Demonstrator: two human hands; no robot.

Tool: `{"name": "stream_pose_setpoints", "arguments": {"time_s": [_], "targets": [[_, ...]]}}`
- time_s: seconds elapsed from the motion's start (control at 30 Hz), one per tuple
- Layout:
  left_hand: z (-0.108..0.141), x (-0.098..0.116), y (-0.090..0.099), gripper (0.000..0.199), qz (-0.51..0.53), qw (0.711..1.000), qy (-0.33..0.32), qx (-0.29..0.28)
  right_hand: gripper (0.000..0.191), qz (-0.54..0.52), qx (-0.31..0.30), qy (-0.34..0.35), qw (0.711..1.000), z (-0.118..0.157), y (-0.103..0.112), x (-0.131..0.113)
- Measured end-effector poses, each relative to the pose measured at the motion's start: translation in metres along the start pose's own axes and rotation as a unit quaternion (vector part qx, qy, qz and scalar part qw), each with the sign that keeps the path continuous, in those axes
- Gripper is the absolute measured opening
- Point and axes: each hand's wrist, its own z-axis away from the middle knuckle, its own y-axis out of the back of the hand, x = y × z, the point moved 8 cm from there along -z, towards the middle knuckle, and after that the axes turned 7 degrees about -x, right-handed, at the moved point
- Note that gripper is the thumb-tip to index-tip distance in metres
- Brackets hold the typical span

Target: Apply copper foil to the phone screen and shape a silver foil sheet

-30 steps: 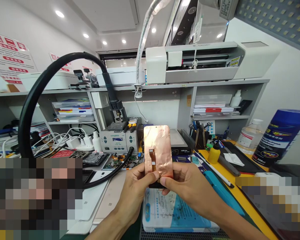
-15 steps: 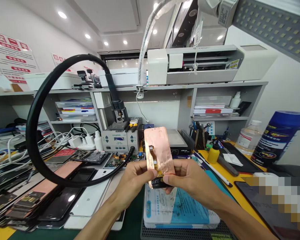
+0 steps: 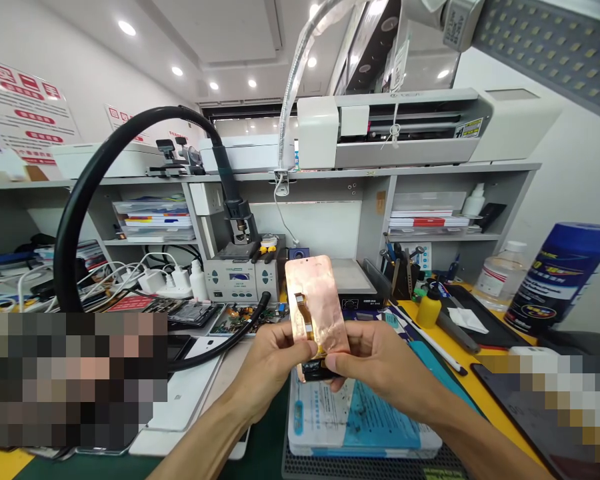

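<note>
Both my hands hold up a phone screen with its copper-coloured back facing me, upright and leaning slightly left. A thin flex cable runs down that back towards a black strip at the lower edge. My left hand pinches the lower left side, thumb on the back. On the lower right, my right hand grips with its thumb near the black strip. The fingers behind the screen are mostly hidden. Below lies a blue and white box on a dark perforated mat.
A black hose arches over the left side from a grey soldering station. White phones lie left; pixelation hides things beside them. Rightward stand a yellow bottle, a clear bottle and a blue spray can. A lamp hangs above.
The phone screen has tilted a little and its top has shifted slightly left. Both hands keep their hold. The view has shifted slightly, and pixelation now covers part of the left side.
</note>
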Motion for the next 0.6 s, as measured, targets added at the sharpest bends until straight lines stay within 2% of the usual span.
{"name": "stream_pose_setpoints", "arguments": {"time_s": [0.27,0.47,0.6], "targets": [[0.0,-0.009,-0.001,0.017,0.024,0.999,0.002,0.03,0.01,0.008,0.007,-0.005,1.0,0.001,-0.002,0.0],[0.0,-0.008,-0.01,0.014,0.021,1.0,0.007,0.01,0.006,0.034,0.01,-0.008,0.999,0.002,-0.001,0.004],[-0.001,-0.009,-0.004,0.018,0.011,1.0,0.011,0.013,0.009,0.003,0.011,-0.007,1.0,0.0,0.001,0.001]]}}
